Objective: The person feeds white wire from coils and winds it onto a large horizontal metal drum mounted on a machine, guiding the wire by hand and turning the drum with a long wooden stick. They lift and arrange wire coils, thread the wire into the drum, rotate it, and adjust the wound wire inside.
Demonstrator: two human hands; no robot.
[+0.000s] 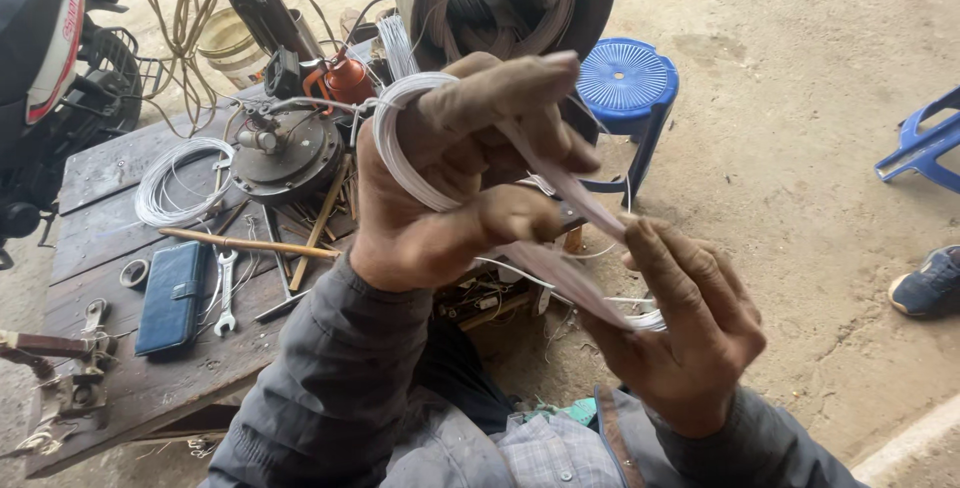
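My left hand (455, 178) is raised in front of me, fingers closed around a bundle of thin white wire (405, 153) looped over the hand. The wire bundle runs down to the right as a flat band (570, 198) into my right hand (685, 333), which grips its lower end with fingers curled around the strands. Both hands are above my lap, and grey jacket sleeves cover my arms.
A worn wooden table (120, 248) on the left carries a round motor part (285, 153), a coil of white wire (180, 178), a blue wallet-like case (170, 298), a wrench (225, 293) and a wooden stick (250, 244). Blue plastic stools (628, 83) stand on the dirt floor. Another person's shoe (930, 283) shows at right.
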